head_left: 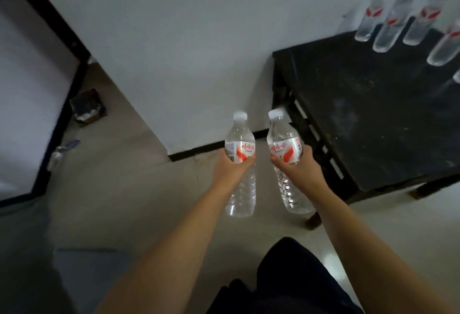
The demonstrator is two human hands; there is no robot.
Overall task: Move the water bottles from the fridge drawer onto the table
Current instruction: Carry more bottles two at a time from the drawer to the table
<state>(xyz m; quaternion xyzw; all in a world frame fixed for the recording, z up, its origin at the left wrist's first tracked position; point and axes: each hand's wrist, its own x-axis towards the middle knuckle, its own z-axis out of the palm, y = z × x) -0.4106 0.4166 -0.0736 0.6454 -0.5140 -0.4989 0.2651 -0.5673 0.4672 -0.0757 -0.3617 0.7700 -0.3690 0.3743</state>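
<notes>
- The left hand is wrapped around a clear plastic water bottle with a white cap and red-and-white label, fingers curled round the label band, holding it upright over the pale floor.
- The right hand grips a 2nd clear plastic water bottle of the same kind, fingers and thumb closed round its label; it tilts slightly left at the cap.
- The 2 held bottles are near each other but apart, with a gap of floor and wall between them.
- The right-hand bottle is just beside the near-left corner of the low black table with a scuffed top, not over its surface.
- 4 more clear water bottles stand close together at the table's far right, and a 5th is partly cut off at the picture's right edge; the rest of the top nearer the hands is bare.
- The white wall with a dark baseboard runs behind the bottles and meets the table's left edge.
- A dark-framed white panel fills the left side, blurred.
- A small box lies on the floor by the frame.
</notes>
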